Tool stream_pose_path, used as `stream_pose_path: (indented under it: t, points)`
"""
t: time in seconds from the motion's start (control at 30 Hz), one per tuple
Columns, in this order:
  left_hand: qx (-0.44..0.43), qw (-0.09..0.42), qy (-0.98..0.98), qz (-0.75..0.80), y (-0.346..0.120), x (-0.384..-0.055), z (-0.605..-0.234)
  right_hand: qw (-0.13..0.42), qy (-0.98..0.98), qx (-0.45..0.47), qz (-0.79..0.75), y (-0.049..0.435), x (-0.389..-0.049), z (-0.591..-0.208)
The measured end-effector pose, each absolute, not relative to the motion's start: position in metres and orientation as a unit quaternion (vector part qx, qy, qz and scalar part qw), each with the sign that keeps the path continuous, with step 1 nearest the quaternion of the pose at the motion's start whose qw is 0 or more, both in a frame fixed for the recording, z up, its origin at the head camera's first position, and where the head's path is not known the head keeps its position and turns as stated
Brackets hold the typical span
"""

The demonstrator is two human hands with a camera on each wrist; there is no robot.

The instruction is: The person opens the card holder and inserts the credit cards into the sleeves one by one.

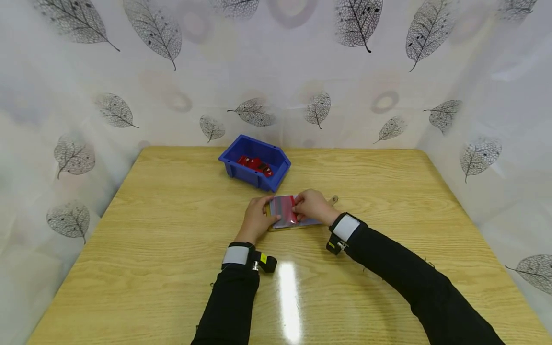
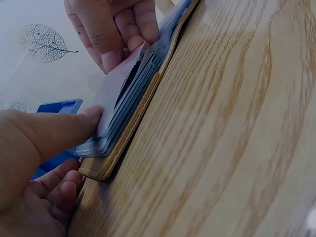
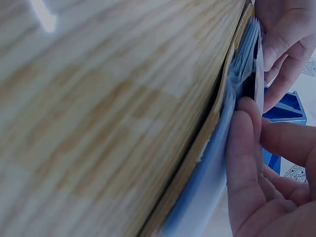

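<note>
Tan-covered, the card holder (image 2: 135,123) is gripped on the wooden table (image 1: 172,239) by the left hand (image 1: 255,218), fingers curled, seemingly so its clear sleeves (image 2: 117,126) are steadied while a red card (image 1: 290,211) is pinched by the right hand (image 1: 314,207), fingertips nearly closed.

Wears a long black left sleeve (image 1: 233,302) and a matching right sleeve (image 1: 398,263), both plain. Has a black left wristband (image 1: 251,250) and a black right wristband (image 1: 360,220), each faced with a pale grey, roughly rectangular patch (image 1: 235,255). Carries a small, dark, block-shaped left wrist camera (image 1: 270,264) and a similar right wrist camera (image 1: 331,247), each with a bright yellow mark (image 1: 263,258) and a silvery, screw-like metal fitting (image 1: 342,245). Shows a bare left hand (image 1: 255,219) and a bare right hand (image 1: 316,207).
</note>
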State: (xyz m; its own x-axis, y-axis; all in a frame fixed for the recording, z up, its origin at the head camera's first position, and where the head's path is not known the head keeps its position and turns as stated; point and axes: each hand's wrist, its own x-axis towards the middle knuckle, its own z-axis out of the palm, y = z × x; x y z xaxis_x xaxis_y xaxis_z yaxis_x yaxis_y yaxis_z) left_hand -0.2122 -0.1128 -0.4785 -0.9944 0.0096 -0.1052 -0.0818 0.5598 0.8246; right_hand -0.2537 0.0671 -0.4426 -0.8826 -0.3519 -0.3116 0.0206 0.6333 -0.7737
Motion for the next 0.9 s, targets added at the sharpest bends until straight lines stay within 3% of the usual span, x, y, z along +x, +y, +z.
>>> stream_pose_path:
  t: [0.43, 0.9]
  points:
    - [-0.020, 0.052, 0.880, 0.472, -0.1129, -0.2120, -0.4776, 0.175, 0.921, -0.183, -0.297, 0.0611, -0.2514, -0.4354]
    - [-0.019, 0.051, 0.879, 0.473, -0.1125, -0.2122, -0.4773, 0.193, 0.923, -0.193, -0.272, 0.0642, -0.2575, -0.4325]
